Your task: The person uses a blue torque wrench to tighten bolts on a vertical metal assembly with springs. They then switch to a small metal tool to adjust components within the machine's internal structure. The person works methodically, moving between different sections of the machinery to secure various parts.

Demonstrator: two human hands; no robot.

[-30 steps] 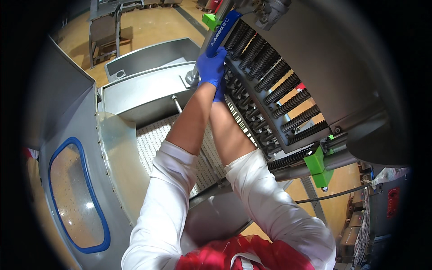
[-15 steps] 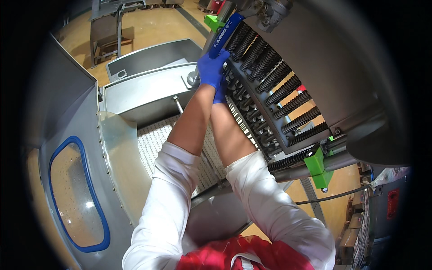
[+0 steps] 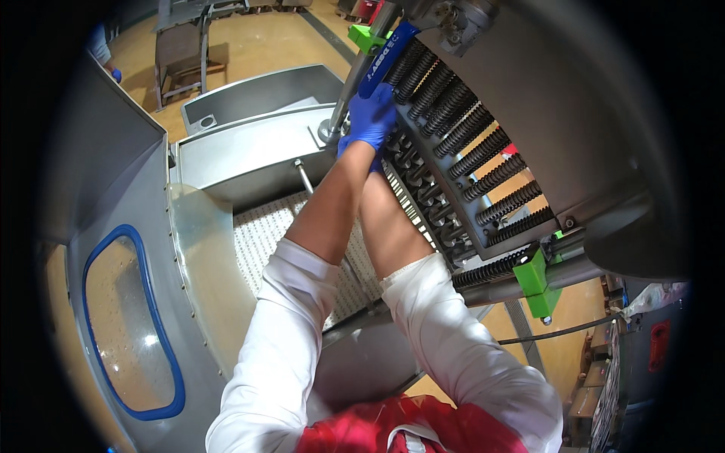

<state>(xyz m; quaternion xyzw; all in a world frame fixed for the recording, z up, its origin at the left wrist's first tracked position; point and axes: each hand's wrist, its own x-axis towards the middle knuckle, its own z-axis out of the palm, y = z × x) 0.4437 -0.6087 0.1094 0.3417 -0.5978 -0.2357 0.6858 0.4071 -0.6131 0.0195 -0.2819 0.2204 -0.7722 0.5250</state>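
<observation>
Both my arms reach up and forward into a steel machine. My left hand (image 3: 371, 119), in a blue glove, rests on the upper end of a rack of black ribbed rollers (image 3: 461, 162), fingers curled over a roller end. My right hand (image 3: 345, 145), also gloved in blue, is mostly hidden under my left wrist, beside a steel post (image 3: 341, 106). A blue strap (image 3: 387, 47) runs up from just above my left hand. Whether either hand grips anything is unclear.
Green clamp blocks sit at the rack's top (image 3: 364, 35) and lower right (image 3: 535, 281). A perforated white belt (image 3: 260, 234) lies below my arms, a steel trough (image 3: 249, 155) behind it. A steel door with a blue-rimmed window (image 3: 124, 325) stands at left.
Both hands stay at the same spot on the upper end of the roller rack. Only the view has shifted slightly.
</observation>
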